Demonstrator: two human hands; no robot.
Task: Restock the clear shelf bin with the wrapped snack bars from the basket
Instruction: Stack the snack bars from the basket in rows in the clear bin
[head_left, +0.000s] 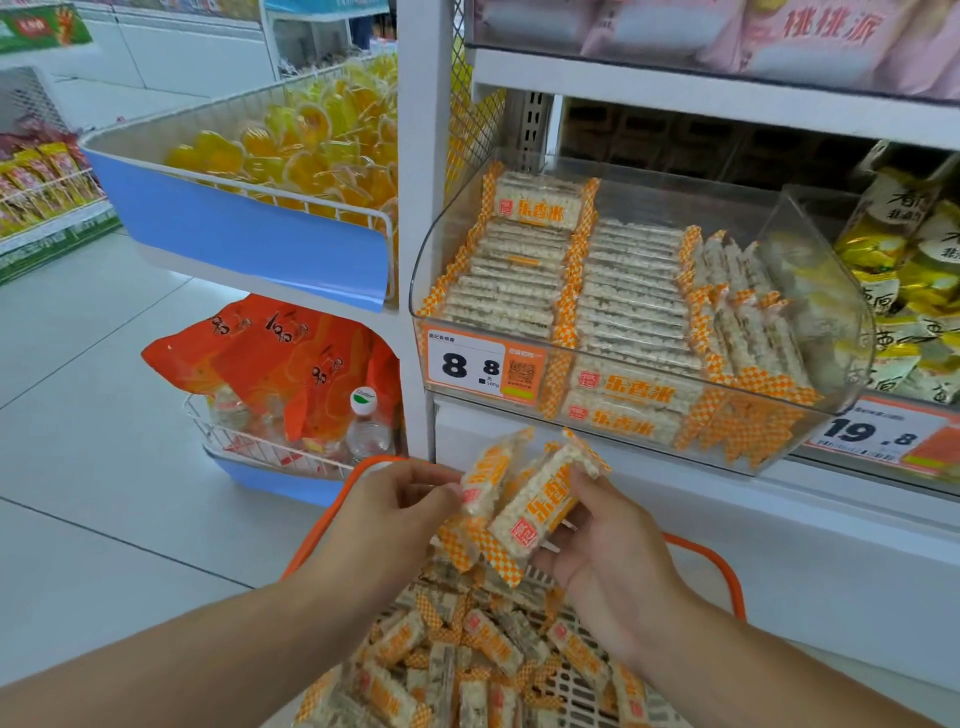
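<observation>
Both hands above the basket (727, 582), left hand (384, 514) pinching one end of a small bunch of wrapped snack bars (524, 499), right hand (613, 556) cupped under them, fingers curled round, clear shelf bin (831, 291) above the basket, nearly full, loose bars heaped in the basket

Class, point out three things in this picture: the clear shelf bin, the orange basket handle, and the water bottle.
clear shelf bin (810, 218): head view, on its bare right side wall.
orange basket handle (332, 512): head view, on its left upright stretch.
water bottle (367, 434): head view, on its clear body.
</observation>
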